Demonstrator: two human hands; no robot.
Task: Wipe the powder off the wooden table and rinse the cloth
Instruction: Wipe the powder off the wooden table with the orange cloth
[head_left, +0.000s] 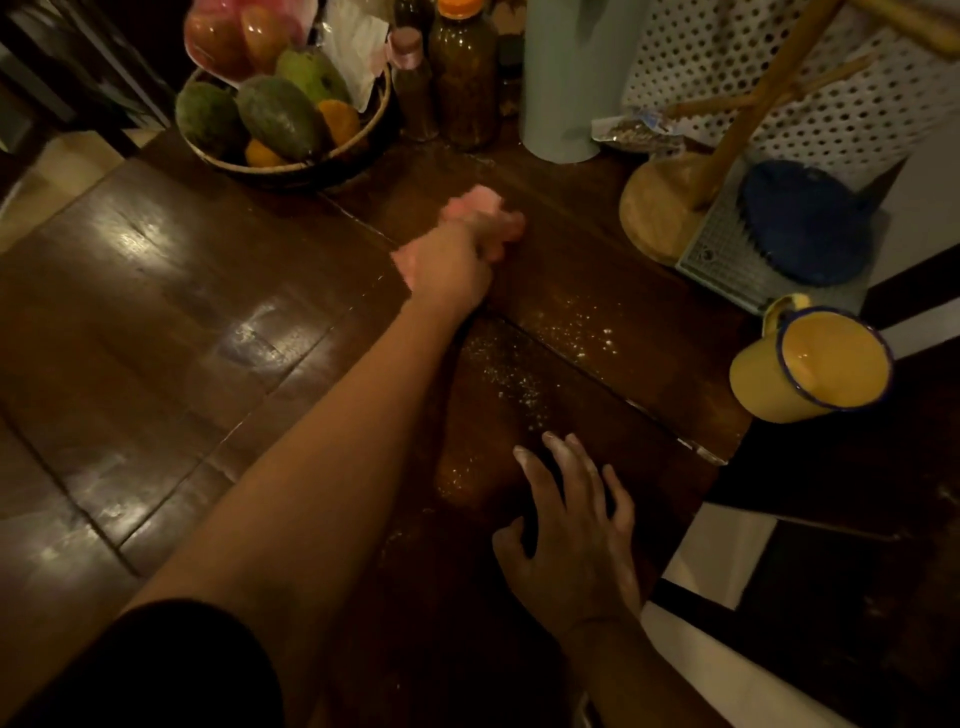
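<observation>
My left hand (452, 260) reaches far out over the dark wooden table (171, 322) and grips a pink cloth (475, 203), which is blurred. White powder (566, 332) lies scattered on the boards nearer to me than the cloth, spreading down toward my right hand. My right hand (571, 525) rests on the table near its right edge with fingers spread, and its fingertips are dusted white.
A woven basket (291, 169) of mangoes and oranges stands at the back left. Beside it are jars (465, 78) and a pale cylinder (566, 78). A wooden stand (670, 202), a blue brush (805, 223) and a yellow enamel mug (810, 364) sit at the right.
</observation>
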